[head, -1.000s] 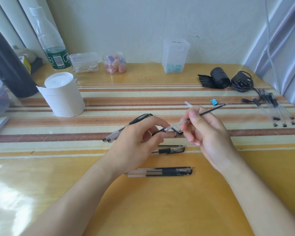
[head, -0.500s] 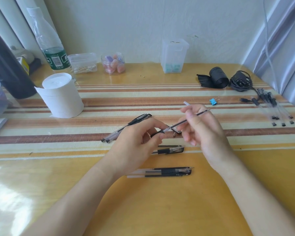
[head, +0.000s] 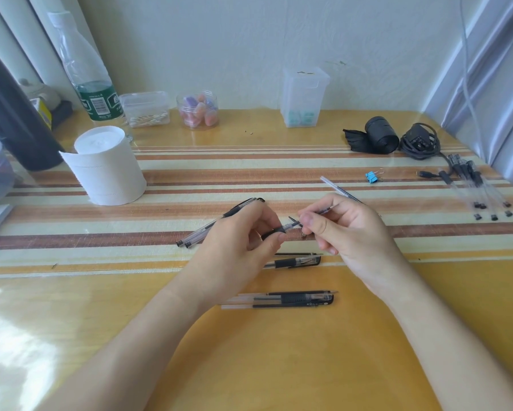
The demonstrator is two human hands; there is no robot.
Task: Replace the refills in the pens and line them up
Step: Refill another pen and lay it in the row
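Head cam, L hand pinching pen, R hand pinching refill

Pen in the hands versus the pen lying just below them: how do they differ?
The held pen is off the table and tilted; the lying pen rests flat. The held pen is pinched by the left hand, with the right hand holding its refill; the lying pen is untouched. Both have black grips.

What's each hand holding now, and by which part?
Left hand pinches the pen barrel at its black grip; right hand pinches the refill near the barrel's mouth.
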